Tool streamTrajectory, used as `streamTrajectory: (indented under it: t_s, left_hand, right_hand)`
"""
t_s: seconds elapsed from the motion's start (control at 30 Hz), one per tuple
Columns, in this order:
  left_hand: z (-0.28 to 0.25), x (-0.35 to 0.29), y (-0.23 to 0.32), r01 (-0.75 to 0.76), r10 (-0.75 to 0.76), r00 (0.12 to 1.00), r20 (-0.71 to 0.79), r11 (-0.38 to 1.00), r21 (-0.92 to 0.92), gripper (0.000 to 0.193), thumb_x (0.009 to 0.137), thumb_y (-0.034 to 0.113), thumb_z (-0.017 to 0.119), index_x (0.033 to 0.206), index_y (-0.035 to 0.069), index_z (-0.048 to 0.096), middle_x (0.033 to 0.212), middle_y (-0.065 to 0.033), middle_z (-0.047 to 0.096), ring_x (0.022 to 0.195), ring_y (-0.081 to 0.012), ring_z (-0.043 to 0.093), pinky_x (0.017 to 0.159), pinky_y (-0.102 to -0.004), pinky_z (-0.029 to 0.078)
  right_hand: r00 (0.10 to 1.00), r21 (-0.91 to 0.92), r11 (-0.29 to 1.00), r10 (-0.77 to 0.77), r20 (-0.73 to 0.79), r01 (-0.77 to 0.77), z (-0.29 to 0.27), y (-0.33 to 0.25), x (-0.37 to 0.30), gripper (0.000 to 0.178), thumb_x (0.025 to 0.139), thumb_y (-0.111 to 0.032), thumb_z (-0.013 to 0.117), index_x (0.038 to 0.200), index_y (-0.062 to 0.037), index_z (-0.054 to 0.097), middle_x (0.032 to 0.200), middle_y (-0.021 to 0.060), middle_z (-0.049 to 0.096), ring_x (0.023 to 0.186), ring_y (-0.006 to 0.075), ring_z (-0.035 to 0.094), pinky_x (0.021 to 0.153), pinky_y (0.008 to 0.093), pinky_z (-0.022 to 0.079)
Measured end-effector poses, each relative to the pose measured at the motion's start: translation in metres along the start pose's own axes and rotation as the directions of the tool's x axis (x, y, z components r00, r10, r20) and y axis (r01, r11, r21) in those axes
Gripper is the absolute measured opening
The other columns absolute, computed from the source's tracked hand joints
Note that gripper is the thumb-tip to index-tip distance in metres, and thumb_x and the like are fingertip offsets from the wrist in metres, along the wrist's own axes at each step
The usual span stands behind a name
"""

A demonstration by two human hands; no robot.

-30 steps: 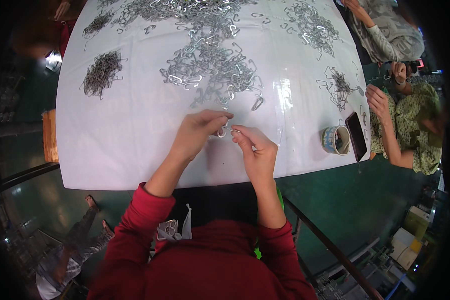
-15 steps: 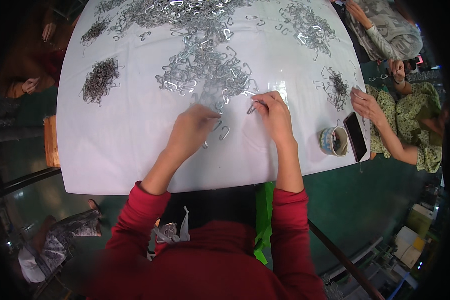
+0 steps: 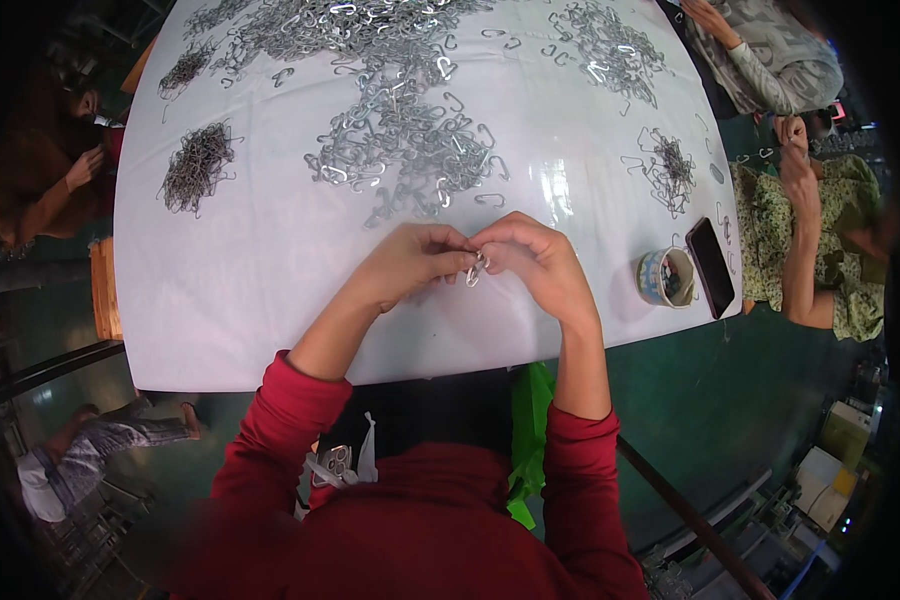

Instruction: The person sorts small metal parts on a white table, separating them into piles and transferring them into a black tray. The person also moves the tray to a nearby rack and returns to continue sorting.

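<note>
Thumb and fingers of my left hand (image 3: 410, 265) are pinched together over the near middle of the white table (image 3: 270, 300). Against them, fingertips almost touching, is my right hand (image 3: 535, 265), also pinched. Between the two sits a small silver carabiner hook (image 3: 474, 270), its lower loop showing below the fingers; whether there is more than one piece I cannot tell. Just beyond my hands spreads a heap of silver carabiner hooks (image 3: 405, 150), with one loose hook (image 3: 489, 200) at its near right edge.
A pile of thin dark wire pieces (image 3: 198, 168) lies at left, another wire pile (image 3: 672, 172) at right. More hooks (image 3: 615, 60) lie far right. A paper cup (image 3: 660, 278) and a phone (image 3: 710, 268) stand near the right edge. Co-workers sit on both sides.
My hands have come together from apart. The right one moved left and nearer with its hook; the left one rose off the hooks on the table and moved right. The right-hand co-worker's hand left the table edge.
</note>
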State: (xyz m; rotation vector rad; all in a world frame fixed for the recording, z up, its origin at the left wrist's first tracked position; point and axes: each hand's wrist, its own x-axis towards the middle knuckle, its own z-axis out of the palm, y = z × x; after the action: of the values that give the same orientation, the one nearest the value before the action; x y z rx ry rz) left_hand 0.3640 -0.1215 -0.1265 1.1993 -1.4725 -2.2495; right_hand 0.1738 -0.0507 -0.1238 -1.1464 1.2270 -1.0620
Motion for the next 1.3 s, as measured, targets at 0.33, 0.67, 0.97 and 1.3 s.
streamTrajectory:
  t_s: [0.33, 0.67, 0.97, 1.3]
  left_hand:
    - [0.0, -0.002, -0.014, 0.017, -0.004, 0.998, 0.059, 0.978, -0.208, 0.017, 0.087, 0.014, 0.065, 0.099, 0.001, 0.063, 0.082, -0.0031, 0.063, 0.07, -0.0098, 0.057, 0.065, -0.0234, 0.047]
    - [-0.001, -0.007, -0.014, -0.028, 0.033, 0.999, 0.012, 0.953, -0.302, 0.017, 0.086, 0.009, 0.068, 0.1, 0.001, 0.062, 0.085, -0.0043, 0.064, 0.069, -0.01, 0.057, 0.063, -0.0234, 0.048]
    - [-0.003, -0.015, -0.014, -0.059, 0.055, 0.998, -0.027, 0.978, -0.201, 0.015, 0.083, 0.005, 0.067, 0.095, -0.002, 0.062, 0.081, -0.0067, 0.063, 0.067, -0.0114, 0.057, 0.062, -0.0252, 0.047]
    - [-0.005, -0.015, -0.023, -0.118, 0.118, 0.993, -0.015, 0.975, -0.19, 0.013, 0.084, 0.007, 0.069, 0.094, 0.0, 0.065, 0.08, -0.0039, 0.062, 0.069, -0.0101, 0.057, 0.063, -0.024, 0.046]
  right_hand:
    - [0.998, -0.065, 0.996, -0.059, -0.019, 0.057, 0.006, 0.008, -0.011, 0.011, 0.09, -0.003, 0.061, 0.098, 0.0027, 0.066, 0.094, 0.0049, 0.06, 0.084, 0.0139, 0.062, 0.074, 0.0263, 0.053]
    - [0.986, 0.25, 0.966, 0.098, -0.135, -0.062, 0.02, 0.016, -0.013, 0.016, 0.092, 0.0, 0.057, 0.106, 0.0012, 0.063, 0.087, 0.0082, 0.066, 0.077, 0.0131, 0.064, 0.072, 0.0263, 0.056]
    - [0.987, 0.141, 0.99, 0.045, -0.151, -0.024, 0.033, 0.015, -0.019, 0.011, 0.092, 0.0, 0.056, 0.101, 0.002, 0.062, 0.087, 0.0063, 0.065, 0.077, 0.0118, 0.063, 0.069, 0.0257, 0.055]
    - [0.98, 0.227, 0.968, 0.142, -0.136, -0.109, 0.031, 0.012, -0.02, 0.015, 0.09, -0.001, 0.06, 0.102, -0.0001, 0.069, 0.086, 0.0071, 0.067, 0.074, 0.0117, 0.064, 0.066, 0.0248, 0.054]
